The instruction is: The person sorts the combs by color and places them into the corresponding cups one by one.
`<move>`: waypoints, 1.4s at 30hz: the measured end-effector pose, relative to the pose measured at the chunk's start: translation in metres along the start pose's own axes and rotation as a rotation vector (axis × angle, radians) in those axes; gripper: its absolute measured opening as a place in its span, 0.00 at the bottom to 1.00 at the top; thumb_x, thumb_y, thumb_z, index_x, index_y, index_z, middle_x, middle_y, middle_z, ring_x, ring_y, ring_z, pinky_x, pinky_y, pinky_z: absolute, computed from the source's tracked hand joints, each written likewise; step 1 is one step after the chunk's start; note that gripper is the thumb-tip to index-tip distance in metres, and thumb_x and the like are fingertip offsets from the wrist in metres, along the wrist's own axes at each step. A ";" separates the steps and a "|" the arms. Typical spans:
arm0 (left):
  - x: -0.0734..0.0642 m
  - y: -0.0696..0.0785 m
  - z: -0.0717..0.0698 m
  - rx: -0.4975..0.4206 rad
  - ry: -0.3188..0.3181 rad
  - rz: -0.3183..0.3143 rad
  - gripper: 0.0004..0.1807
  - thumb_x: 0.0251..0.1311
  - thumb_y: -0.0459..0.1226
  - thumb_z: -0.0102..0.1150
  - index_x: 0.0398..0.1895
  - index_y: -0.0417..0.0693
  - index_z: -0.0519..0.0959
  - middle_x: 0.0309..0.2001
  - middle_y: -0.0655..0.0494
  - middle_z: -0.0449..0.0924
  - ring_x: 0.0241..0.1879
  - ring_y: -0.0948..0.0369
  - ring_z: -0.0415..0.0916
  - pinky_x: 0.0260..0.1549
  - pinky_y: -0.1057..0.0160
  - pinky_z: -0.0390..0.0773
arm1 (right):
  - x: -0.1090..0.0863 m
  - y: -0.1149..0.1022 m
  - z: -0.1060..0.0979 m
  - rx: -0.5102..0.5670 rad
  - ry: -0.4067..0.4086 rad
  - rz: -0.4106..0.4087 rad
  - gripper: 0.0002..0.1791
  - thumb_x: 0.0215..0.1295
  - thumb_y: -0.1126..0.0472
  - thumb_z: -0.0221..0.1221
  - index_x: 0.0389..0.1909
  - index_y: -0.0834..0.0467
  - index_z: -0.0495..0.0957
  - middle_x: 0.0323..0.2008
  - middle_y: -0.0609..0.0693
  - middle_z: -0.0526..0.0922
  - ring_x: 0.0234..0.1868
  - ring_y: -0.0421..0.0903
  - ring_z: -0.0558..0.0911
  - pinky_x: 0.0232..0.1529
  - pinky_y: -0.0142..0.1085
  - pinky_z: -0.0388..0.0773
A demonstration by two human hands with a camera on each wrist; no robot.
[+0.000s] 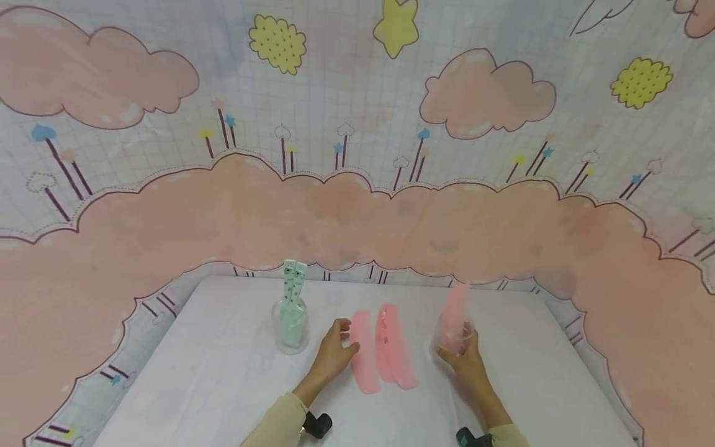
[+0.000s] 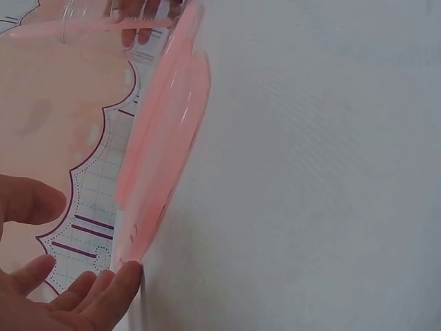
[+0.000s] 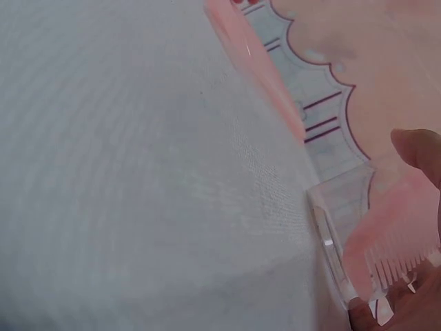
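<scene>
Several pink combs lie on the white table between my hands: a left one (image 1: 364, 357) and an overlapping group (image 1: 393, 347) beside it. My left hand (image 1: 334, 351) is at the left comb's edge with fingers spread. In the left wrist view, a fingertip (image 2: 131, 276) meets the near end of a pink comb (image 2: 169, 131), while the thumb stays apart from it. My right hand (image 1: 466, 357) grips a clear plastic cup (image 1: 436, 341) on the table. A pink comb (image 1: 455, 310) stands upright in that cup; its teeth show in the right wrist view.
Another clear cup (image 1: 276, 323) stands at the back left, holding green spotted items (image 1: 293, 298) upright. The white table (image 1: 212, 354) ends at a patterned cloth backdrop (image 1: 357, 217) behind it.
</scene>
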State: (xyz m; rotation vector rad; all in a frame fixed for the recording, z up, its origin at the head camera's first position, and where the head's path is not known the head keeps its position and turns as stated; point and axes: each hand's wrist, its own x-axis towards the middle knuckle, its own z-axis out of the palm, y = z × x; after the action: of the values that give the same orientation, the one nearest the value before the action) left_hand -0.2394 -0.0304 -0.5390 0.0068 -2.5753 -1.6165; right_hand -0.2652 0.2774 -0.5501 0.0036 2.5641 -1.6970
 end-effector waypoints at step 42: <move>0.008 0.010 0.027 -0.266 -0.081 -0.216 0.21 0.58 0.35 0.61 0.53 0.32 0.77 0.32 0.50 0.82 0.26 0.64 0.75 0.22 0.69 0.78 | 0.009 0.008 0.002 -0.001 0.013 -0.018 0.58 0.61 0.47 0.66 0.77 0.54 0.33 0.76 0.67 0.48 0.76 0.66 0.52 0.73 0.63 0.52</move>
State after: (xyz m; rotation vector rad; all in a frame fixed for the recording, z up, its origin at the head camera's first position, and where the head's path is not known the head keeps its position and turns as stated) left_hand -0.2496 -0.0021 -0.5414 0.2096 -2.4662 -2.0650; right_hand -0.2733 0.2781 -0.5591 -0.0090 2.5819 -1.7080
